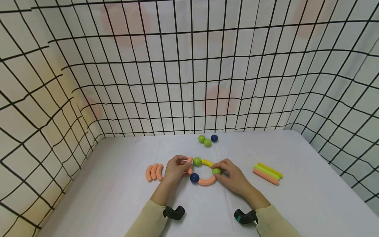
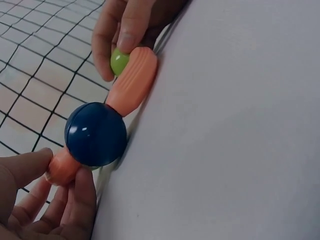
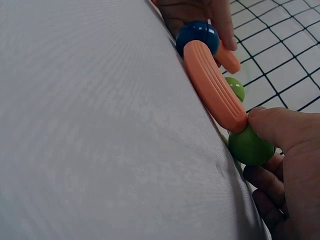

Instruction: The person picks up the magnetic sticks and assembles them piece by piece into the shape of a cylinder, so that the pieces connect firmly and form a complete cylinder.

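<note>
Curved pieces and balls form a ring on the white table. My left hand (image 1: 175, 170) pinches an orange curved piece (image 2: 63, 167) at the ring's left side, beside a dark blue ball (image 2: 95, 134). On the right side, thumb and fingers of my right hand (image 1: 232, 174) hold a green ball (image 3: 251, 146). Between the blue ball and that green ball lies another orange curved piece (image 3: 215, 86), ridged along its outer side. A second green ball (image 1: 197, 161) sits at the back, and a yellow curved piece (image 1: 207, 163) runs from it toward my right hand.
Several loose orange curved pieces (image 1: 154, 172) lie left of my left hand. Straight sticks in yellow, light green and orange (image 1: 266, 175) lie to the right. Behind the ring are two green balls (image 1: 207, 143) and a dark blue ball (image 1: 214, 138). Black-gridded white cloth (image 1: 183, 82) surrounds the table.
</note>
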The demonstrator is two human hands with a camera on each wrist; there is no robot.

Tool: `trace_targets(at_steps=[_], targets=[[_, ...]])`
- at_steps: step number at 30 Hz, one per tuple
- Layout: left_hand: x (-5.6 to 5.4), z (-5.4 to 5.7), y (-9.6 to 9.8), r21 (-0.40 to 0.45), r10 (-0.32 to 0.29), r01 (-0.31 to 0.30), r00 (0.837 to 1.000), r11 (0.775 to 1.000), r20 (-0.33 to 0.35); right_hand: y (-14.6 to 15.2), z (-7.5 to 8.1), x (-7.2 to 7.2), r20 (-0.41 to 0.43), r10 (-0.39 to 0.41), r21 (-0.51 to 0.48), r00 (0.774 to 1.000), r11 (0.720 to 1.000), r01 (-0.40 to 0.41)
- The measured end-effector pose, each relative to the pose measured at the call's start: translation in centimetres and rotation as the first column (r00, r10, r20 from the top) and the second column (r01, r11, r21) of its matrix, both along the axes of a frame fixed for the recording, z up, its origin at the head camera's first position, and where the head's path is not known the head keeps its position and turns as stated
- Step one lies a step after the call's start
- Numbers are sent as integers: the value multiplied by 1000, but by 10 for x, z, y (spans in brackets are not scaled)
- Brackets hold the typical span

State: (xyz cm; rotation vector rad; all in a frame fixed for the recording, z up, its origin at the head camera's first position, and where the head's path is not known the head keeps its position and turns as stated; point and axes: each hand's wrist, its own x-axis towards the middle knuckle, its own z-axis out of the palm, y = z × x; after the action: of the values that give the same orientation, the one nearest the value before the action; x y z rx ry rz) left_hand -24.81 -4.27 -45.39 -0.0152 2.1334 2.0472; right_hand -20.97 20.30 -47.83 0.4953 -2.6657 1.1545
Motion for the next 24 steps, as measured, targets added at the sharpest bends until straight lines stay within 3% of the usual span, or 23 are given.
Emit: trace_targets(at_steps=[8, 17, 24], targets=[[2, 1, 2, -96, 20, -23, 999, 995, -28, 0, 0, 0, 12, -1, 1, 1000, 1000, 1], [4, 2, -4, -214, -39, 35, 999, 976, -16, 0, 1, 0, 26, 0, 1, 1000, 1000, 0], [5, 1, -5, -284, -74, 58, 996, 957, -44, 1, 2, 2, 21, 13, -7, 1000, 1000, -13]])
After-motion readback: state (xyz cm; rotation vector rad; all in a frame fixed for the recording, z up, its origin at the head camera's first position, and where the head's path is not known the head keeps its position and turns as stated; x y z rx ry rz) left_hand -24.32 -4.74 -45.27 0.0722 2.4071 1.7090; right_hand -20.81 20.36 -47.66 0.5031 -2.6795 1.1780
